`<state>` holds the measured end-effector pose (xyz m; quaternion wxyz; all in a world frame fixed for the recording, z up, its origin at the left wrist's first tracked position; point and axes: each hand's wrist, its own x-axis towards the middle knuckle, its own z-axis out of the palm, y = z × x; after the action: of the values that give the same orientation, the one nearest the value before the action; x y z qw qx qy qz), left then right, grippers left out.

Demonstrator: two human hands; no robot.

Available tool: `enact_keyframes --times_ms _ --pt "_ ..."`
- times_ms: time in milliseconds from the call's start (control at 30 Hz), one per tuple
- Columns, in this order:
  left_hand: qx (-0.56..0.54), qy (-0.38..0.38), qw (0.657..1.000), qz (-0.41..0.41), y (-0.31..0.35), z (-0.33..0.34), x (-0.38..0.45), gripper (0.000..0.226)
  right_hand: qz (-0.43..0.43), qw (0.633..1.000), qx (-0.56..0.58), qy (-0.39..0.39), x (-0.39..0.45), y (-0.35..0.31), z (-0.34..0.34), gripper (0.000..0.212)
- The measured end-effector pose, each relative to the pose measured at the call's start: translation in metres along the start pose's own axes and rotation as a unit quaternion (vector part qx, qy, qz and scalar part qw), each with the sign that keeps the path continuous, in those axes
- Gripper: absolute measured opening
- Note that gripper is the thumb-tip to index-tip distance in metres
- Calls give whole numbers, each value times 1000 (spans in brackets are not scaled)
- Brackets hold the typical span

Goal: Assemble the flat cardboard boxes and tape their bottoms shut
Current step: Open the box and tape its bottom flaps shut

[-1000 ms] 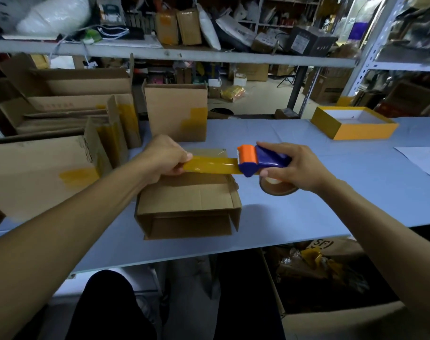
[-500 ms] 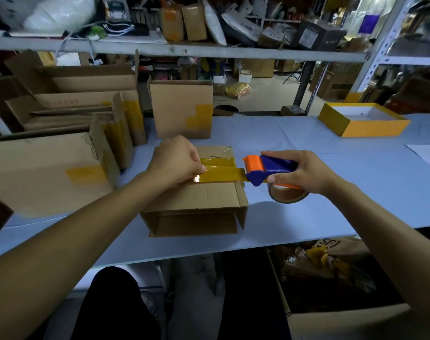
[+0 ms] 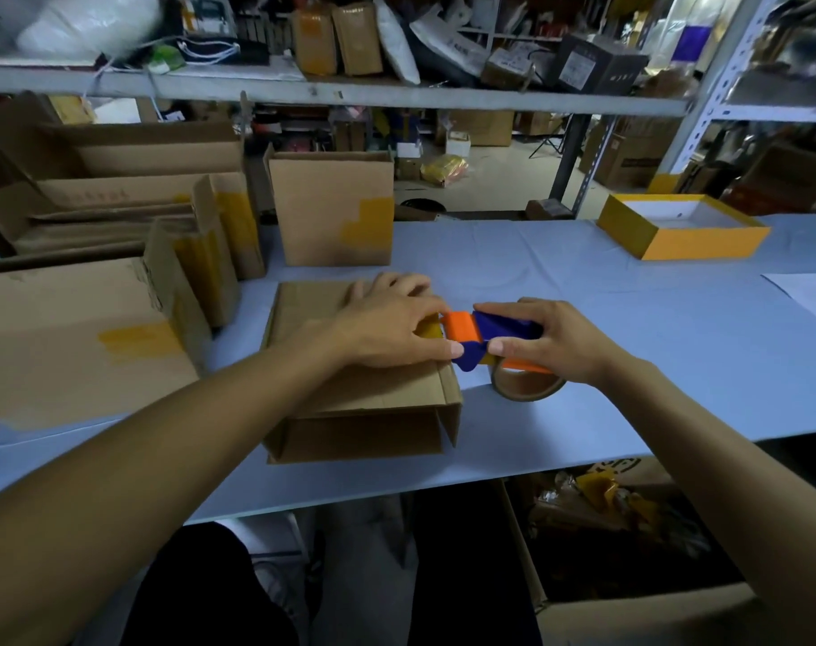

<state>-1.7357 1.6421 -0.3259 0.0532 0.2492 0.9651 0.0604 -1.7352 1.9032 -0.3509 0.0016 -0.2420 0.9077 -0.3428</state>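
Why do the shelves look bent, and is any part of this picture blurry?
Head view: the wide lens bows the shelf and table edge; lighting is dim and soft, without glare; the shelf clutter at top left is smeared, while both hands and the tape dispenser stay fairly sharp.

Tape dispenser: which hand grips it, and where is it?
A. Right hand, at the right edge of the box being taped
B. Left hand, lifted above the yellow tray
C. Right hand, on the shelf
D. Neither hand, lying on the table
A: the right hand grips the blue-and-orange tape dispenser at the right edge of the cardboard box, while the left hand presses flat on the box top.
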Motion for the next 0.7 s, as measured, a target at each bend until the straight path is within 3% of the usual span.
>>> enact_keyframes --times_ms 100,333,533,700 --pt "9 -3 999 -32 2 5 7 86 -1 1000 8 2 1 3 2 57" --pt "20 7 999 -32 2 9 10 87 -3 1000 21 11 0 11 8 59" --pt "-2 20 999 -25 1 8 10 53 -1 1000 5 28 -12 26 -5 61" --pt "-11 45 999 -22 1 12 8 48 4 999 -47 13 -14 29 -12 59"
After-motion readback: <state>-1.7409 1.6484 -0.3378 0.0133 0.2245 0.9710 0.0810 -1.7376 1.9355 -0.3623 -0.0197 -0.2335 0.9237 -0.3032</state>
